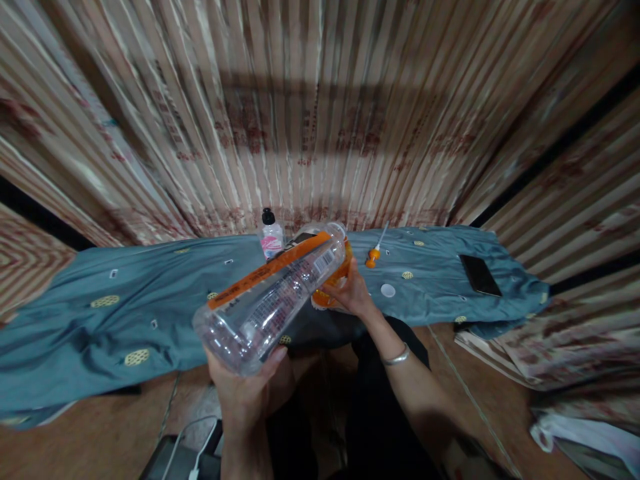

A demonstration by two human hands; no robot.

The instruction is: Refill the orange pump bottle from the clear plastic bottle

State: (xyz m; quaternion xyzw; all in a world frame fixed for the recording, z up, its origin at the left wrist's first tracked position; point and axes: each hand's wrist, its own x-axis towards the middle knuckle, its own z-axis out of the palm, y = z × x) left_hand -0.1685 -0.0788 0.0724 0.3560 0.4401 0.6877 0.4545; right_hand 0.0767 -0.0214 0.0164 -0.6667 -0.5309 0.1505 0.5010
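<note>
My left hand (245, 393) is wrapped around the base of a large clear plastic bottle (280, 307) with an orange band and printed label. The bottle lies tilted across the view, its narrower end up and to the right. Close by that end, my right hand (353, 290) grips an orange-coloured bottle (325, 295), partly hidden behind the clear one. Whether the two bottles touch, I cannot tell. An orange pump top with a thin pale tube (373, 257) lies to the right of my right hand, with a small white round disc (388, 291) nearer me.
A small bottle with a black cap and pink label (271, 241) stands behind the clear bottle. On the right of the teal patterned cloth (165, 287) lies a dark phone (479, 275). Striped curtains (320, 120) hang all around. A white cable (197, 453) runs at lower left.
</note>
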